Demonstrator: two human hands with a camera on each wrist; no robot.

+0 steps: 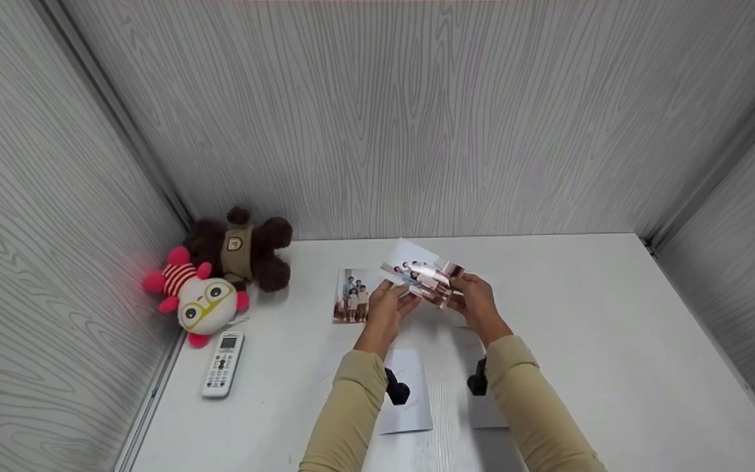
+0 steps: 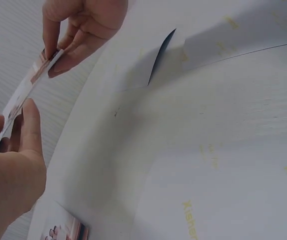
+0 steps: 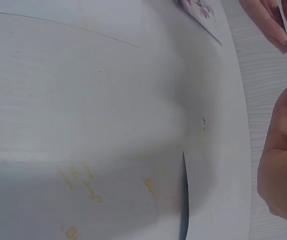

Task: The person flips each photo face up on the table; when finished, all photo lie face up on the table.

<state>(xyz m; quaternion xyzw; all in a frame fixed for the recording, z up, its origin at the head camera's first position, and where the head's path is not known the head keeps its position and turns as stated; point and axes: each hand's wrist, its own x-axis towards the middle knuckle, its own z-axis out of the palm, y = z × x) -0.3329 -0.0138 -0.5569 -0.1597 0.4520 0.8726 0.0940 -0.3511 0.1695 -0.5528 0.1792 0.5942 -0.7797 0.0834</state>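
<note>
Glossy printed photos [image 1: 420,275] showing a group of people are held up above the table, fanned so a white edge sticks out at the top. My left hand [image 1: 387,313] pinches their left side, thumb on the near face and fingers behind. At the other end, my right hand [image 1: 479,301] grips the right edge between thumb and fingers. The left wrist view shows the photos [image 2: 23,95] nearly edge-on between both hands. Another family photo [image 1: 345,308] lies face up on the table, just left of my left hand.
Face-down sheets with yellow lettering lie nearer me, one paper [image 1: 410,410] by the left sleeve, another paper [image 1: 487,413] by the right. To the left are a white remote control [image 1: 223,364], a pink-and-white plush toy [image 1: 207,305] and a brown plush bear [image 1: 266,252]. Panel walls [image 1: 377,118] enclose the table.
</note>
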